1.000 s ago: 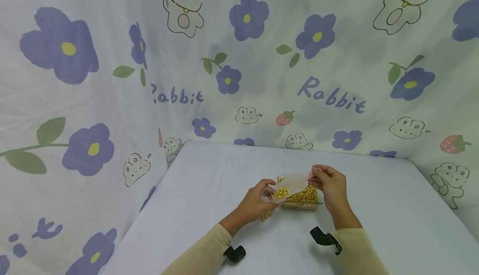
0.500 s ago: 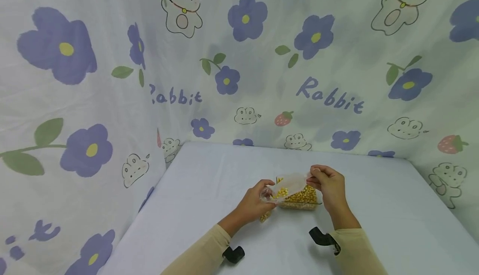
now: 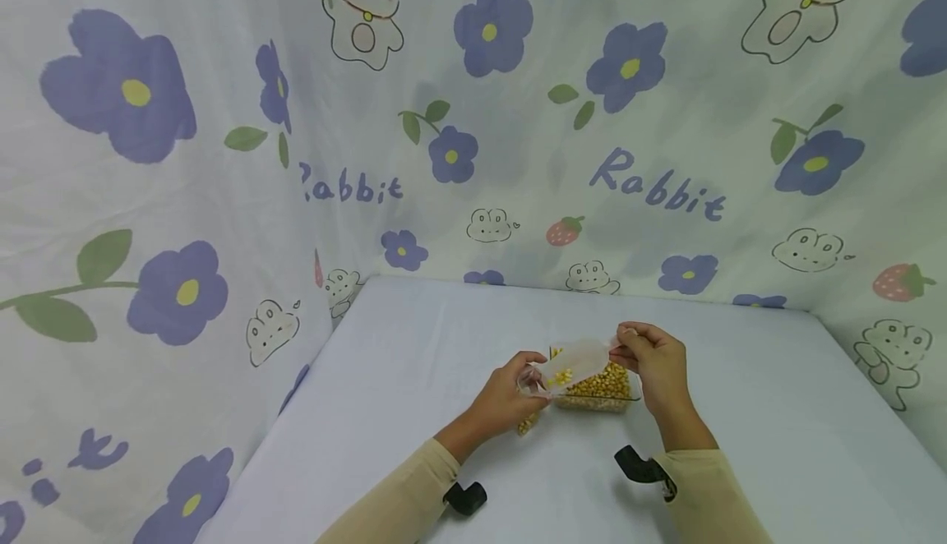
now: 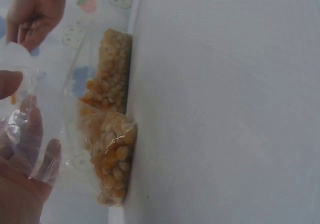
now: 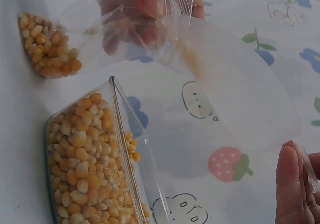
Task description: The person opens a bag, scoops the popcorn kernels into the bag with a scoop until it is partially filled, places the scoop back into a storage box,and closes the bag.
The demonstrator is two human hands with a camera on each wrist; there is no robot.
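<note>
My left hand (image 3: pixel 503 396) holds the mouth of a clear plastic bag (image 5: pixel 85 27) between thumb and fingers. Corn kernels (image 4: pixel 114 159) fill the bag's bottom, which stands on the table. With its thumb and fingers, my right hand (image 3: pixel 658 367) pinches the handle of a translucent white scoop (image 5: pixel 245 84). The scoop slopes down to the left, its front end at the bag's mouth. A few yellow kernels (image 3: pixel 564 376) show on it in the head view. Beneath the scoop stands a glass container (image 3: pixel 592 404) of corn kernels (image 5: pixel 80 154), partly hidden by scoop and left hand.
A white-covered table (image 3: pixel 414 347) bears the container and bag. Behind and to the left hangs a white curtain (image 3: pixel 533 141) printed with flowers and rabbits. Black curved pieces (image 3: pixel 466 498) are attached near both sleeve cuffs.
The heap of kernels on the scoop has shrunk to a few near its lower end. Both hands keep nearly the same place; the head view has shifted slightly.
</note>
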